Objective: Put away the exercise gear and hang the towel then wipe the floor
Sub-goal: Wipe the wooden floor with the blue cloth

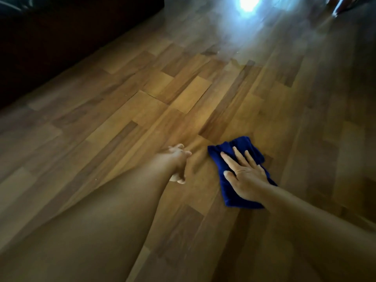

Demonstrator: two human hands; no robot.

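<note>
wiping stage under way, judging by the scene; no gear or towel in view, so likely put away. right hand (245, 176) flat, fingers spread, pressing blue cloth (240, 159) onto wood floor (142, 110). left hand (179, 161) just left of cloth, braced on the floor; blurred, finger pose unclear. dark furniture (61, 37) well beyond cloth, upper left; window glare (247, 5) far ahead. much floor left.

Both arms outstretched; right hand (244, 176) flat, fingers spread, palm down; left hand (177, 160) blurred, fingers loosely extended.
</note>
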